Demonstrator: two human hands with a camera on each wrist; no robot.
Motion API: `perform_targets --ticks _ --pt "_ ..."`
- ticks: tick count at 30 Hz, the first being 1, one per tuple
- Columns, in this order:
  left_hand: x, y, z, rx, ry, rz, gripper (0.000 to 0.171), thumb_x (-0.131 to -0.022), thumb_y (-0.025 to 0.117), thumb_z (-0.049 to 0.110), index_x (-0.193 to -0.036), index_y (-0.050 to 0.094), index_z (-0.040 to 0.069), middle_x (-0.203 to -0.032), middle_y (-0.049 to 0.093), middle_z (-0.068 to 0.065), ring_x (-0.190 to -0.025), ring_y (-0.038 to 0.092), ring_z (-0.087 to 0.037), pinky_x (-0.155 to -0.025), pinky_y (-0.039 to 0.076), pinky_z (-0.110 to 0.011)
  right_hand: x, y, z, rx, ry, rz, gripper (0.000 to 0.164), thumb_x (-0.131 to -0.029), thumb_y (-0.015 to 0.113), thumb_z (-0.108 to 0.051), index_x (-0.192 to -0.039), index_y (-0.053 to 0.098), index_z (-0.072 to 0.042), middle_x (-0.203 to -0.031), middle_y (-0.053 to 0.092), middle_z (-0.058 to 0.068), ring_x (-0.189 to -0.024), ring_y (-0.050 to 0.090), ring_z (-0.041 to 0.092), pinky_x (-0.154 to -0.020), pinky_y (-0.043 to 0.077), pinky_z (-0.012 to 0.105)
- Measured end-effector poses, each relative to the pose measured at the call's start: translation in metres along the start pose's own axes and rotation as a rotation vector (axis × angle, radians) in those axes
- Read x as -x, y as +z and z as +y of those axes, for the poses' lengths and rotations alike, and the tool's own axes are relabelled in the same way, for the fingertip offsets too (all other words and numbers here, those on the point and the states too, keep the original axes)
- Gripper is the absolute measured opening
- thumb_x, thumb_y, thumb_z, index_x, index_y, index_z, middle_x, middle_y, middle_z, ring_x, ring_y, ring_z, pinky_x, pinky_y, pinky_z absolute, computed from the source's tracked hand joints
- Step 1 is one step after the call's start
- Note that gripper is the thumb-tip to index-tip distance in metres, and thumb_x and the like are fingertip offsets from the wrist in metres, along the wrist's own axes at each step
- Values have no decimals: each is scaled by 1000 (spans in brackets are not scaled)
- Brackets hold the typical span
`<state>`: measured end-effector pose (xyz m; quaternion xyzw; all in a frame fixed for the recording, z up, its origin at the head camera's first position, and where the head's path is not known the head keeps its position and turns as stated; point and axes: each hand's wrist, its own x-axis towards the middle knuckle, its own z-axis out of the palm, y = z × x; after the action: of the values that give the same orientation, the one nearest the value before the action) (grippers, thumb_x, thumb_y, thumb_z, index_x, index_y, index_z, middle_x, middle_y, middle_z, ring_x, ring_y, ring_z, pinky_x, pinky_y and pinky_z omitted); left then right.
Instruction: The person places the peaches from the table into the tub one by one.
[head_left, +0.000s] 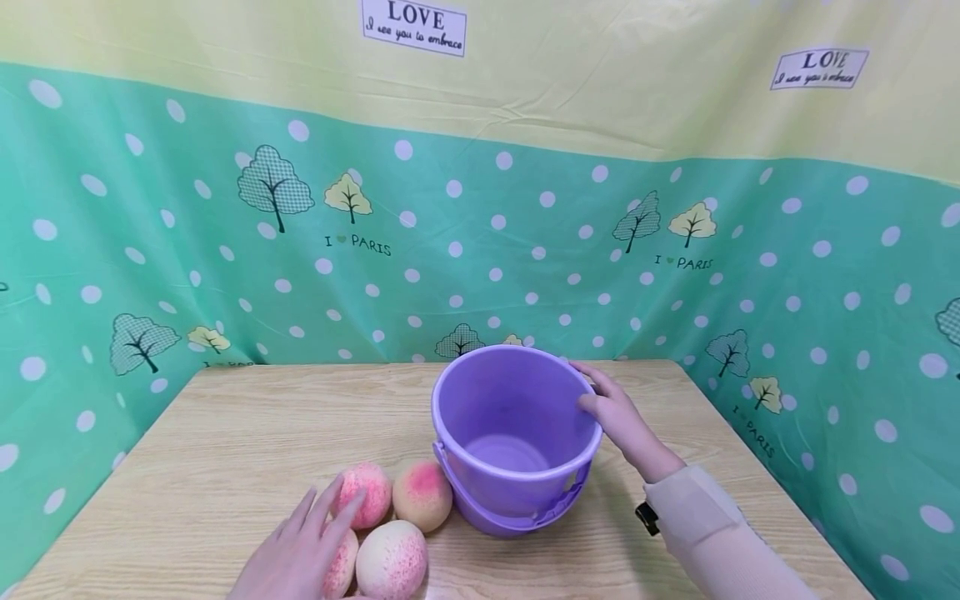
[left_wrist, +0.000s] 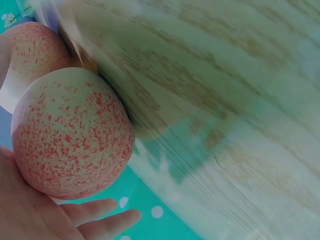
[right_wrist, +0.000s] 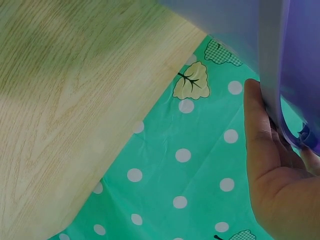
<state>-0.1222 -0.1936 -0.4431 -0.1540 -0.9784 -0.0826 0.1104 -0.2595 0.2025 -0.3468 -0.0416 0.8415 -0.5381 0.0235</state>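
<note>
A purple bucket (head_left: pixel 517 492) stands on the wooden table, its mouth facing up and toward me and its handle hanging down at the front. My right hand (head_left: pixel 618 417) grips the bucket's right rim, the thumb over the edge and the fingers along the outside. Left of the bucket, several pink-speckled toy peaches lie in a cluster: a pink peach (head_left: pixel 367 496), a tan one with a pink patch (head_left: pixel 422 496) and a pale one (head_left: pixel 392 560) among them. Over the cluster's left side my left hand (head_left: pixel 292 546) rests with fingers spread; in the left wrist view its palm is against a speckled peach (left_wrist: pixel 72 132).
The wooden table (head_left: pixel 285 433) runs back to a green dotted cloth (head_left: pixel 420 275) that hangs behind it and on both sides. A small black object (head_left: pixel 647 518) sits at the right wrist, by the sleeve (head_left: pixel 693 508).
</note>
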Motion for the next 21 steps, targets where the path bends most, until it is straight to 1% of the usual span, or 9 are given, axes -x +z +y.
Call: perform_targets --ticks 5,10,12,15,17,18,19,21 --pt "1 1 -3 47 1 -31 115 -59 58 92 -142 52 14 -151 42 -19 -126 49 -53 -79 57 -52 0 0 0 -5 5 -4 71 -83 48 -2 -153 36 -8 -144 46 33 -121 57 42 -94 52 43" --pt "0 1 -4 133 -45 -105 119 -54 64 90 -146 48 17 -155 34 -22 -129 44 -56 -71 56 -55 0 0 0 -6 5 -6 72 -83 48 -2 -153 35 -9 -145 44 32 -122 57 42 -93 53 43" --pt "0 0 -3 165 -66 -130 119 -53 64 91 -147 47 18 -156 32 -22 -130 42 -56 -71 56 -57 0 0 0 -5 4 -6 72 -83 48 -2 -153 35 -9 -145 45 32 -121 58 42 -92 53 43" --pt "0 -1 -2 186 -71 -133 119 -53 64 91 -146 47 18 -156 31 -22 -130 44 -54 -72 55 -57 0 0 0 -5 1 -6 72 -82 48 -2 -153 35 -8 -144 45 33 -120 58 42 -92 53 42" --pt "0 -2 -1 195 -81 -136 119 -54 66 90 -147 46 19 -156 30 -22 -130 45 -50 -75 55 -56 0 0 0 -5 -1 -5 72 -82 48 -2 -153 35 -8 -144 46 33 -119 59 41 -91 53 42" --pt "0 -2 -1 199 -84 -147 119 -54 67 88 -148 45 19 -157 30 -22 -131 45 -48 -76 55 -56 0 0 0 -6 -3 -4 72 -82 48 -2 -153 35 -8 -143 46 33 -119 59 42 -91 53 42" --pt "-1 -3 -1 209 -90 -168 116 -58 69 85 -149 43 19 -157 29 -22 -132 45 -47 -78 55 -56 0 0 0 -7 -4 -3 71 -82 48 -2 -152 36 -8 -143 46 33 -119 59 42 -91 53 42" --pt "-6 -5 0 304 -212 -243 110 -69 59 85 -154 36 19 -157 31 -24 -133 44 -48 -85 51 -59 0 0 0 -9 -3 -1 71 -82 48 -2 -152 36 -7 -143 47 33 -119 59 42 -91 53 42"
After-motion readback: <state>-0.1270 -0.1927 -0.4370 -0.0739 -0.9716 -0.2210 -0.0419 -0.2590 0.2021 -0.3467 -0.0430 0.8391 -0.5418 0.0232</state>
